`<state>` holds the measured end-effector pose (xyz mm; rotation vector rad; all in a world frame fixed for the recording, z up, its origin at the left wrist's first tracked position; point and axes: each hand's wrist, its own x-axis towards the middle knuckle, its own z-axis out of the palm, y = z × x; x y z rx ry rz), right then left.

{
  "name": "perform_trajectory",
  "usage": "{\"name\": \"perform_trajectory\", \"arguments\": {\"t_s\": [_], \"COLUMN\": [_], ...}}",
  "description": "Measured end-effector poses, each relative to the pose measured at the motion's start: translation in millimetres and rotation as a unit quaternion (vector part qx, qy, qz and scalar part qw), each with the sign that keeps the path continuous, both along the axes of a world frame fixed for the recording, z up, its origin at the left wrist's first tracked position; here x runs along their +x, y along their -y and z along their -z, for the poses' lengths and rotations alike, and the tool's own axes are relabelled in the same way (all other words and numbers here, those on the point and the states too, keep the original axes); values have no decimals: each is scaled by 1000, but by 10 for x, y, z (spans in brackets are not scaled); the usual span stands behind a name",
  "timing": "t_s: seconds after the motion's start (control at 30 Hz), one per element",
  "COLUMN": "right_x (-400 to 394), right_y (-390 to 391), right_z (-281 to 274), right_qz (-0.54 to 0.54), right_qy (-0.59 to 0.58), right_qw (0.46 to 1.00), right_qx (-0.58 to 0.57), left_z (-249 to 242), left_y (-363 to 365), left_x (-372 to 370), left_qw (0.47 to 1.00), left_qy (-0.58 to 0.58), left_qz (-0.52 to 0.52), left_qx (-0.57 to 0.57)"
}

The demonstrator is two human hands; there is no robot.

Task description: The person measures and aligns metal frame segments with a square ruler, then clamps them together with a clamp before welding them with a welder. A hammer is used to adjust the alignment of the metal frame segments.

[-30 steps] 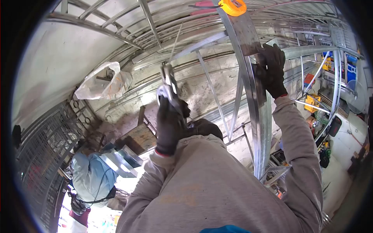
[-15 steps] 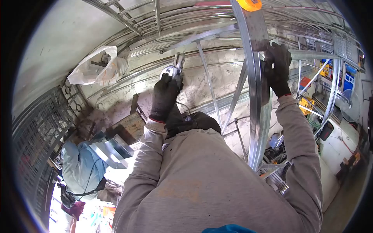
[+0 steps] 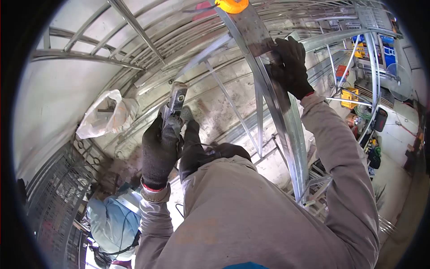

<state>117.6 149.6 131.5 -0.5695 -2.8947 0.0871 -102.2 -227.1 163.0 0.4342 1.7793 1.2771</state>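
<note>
My left hand (image 3: 160,154), in a dark glove with a red cuff edge, is closed around a silver-grey metal hand tool (image 3: 175,104). The tool's flat end points up and has a round spot near the tip; its exact kind I cannot make out. My right hand (image 3: 290,67), gloved the same way, grips the side of a long steel beam (image 3: 280,110) that slopes down past my right side. Part of the fingers is hidden against the metal. An orange rounded object (image 3: 232,5) sits on the beam's far end.
A white plastic bag (image 3: 101,119) hangs at the left, near a wire-mesh panel (image 3: 49,204). A co-worker in a light blue top (image 3: 114,222) is bent over at lower left. Metal racks (image 3: 130,27) line the back. Yellow crates (image 3: 349,96) stand at right.
My view has turned, and the beam and right hand now appear further left. My left hand has come lower and left, and the tool in it has turned to show its flat end.
</note>
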Motion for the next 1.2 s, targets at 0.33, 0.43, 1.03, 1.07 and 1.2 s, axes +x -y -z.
{"name": "perform_trajectory", "arguments": {"t_s": [0.33, 0.43, 1.03, 1.07, 1.2], "right_x": [25, 20, 27, 29, 6], "right_y": [-13, 5, -21, -20, -15], "right_z": [26, 3, 49, 38, 10], "right_qz": [21, 28, 11, 10, 17], "right_qy": [4, 9, -14, -13, 3], "right_qw": [1000, 999, 1000, 1000, 1000], "right_qx": [-6, -12, -6, -5, -18], "left_z": [-126, -126, 145, 126, 127], "left_y": [-450, -457, -334, -353, -328], "left_x": [-245, -230, -83, -64, -129], "left_qw": [991, 993, 995, 997, 993], "left_qy": [-38, -30, 94, 69, 107], "left_qz": [107, 91, 20, 21, 31], "left_qx": [-72, -64, -16, -27, -49]}}
